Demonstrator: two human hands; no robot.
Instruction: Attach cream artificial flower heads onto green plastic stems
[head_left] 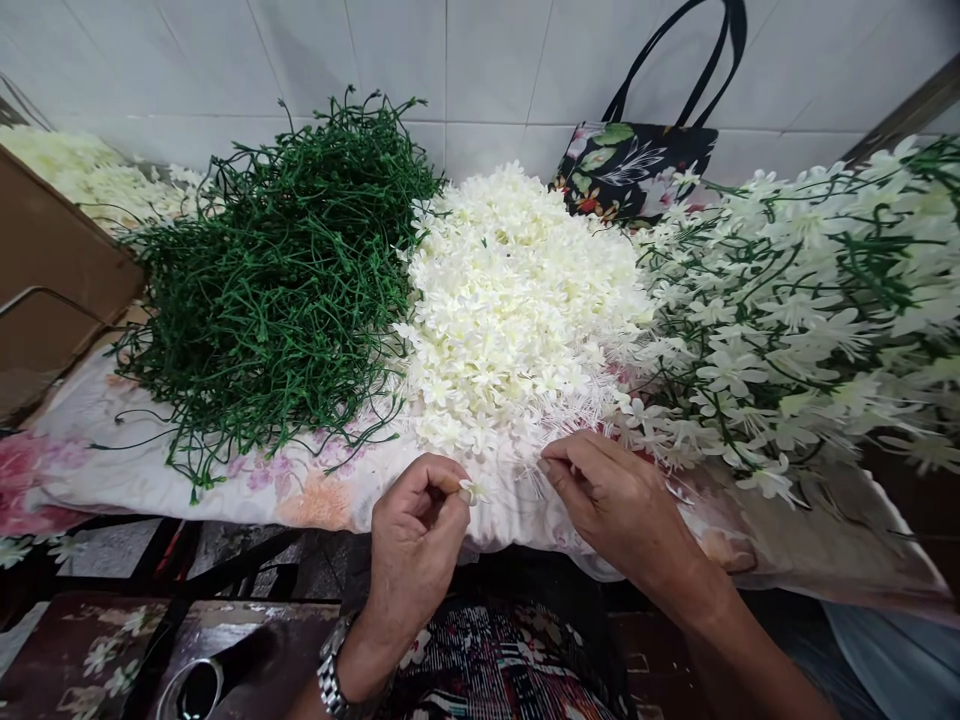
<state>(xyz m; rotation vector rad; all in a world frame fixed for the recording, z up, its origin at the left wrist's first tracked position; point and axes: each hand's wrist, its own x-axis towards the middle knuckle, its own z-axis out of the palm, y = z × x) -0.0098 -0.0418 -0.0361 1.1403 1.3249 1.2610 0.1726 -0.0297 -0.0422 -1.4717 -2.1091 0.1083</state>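
Note:
My left hand (417, 528) is closed in a pinch on a small white flower (474, 490) at the near edge of a heap of white artificial flowers (517, 300). A metal watch sits on that wrist. My right hand (615, 500) is beside it, fingers pinched together at the heap's fringe of thin white strands (559, 440); what the fingers grip is too small to name. A tangled pile of green plastic stems (277, 270) lies to the left of the white heap. Finished stems with white flowers (810, 300) are stacked to the right.
Everything lies on a floral cloth (150, 470) over a table. A brown cardboard box (52, 270) stands at the left, with more pale flowers behind it. A dark floral bag (637, 165) leans on the white tiled wall. A dark bench with a metal ring (196, 688) is below left.

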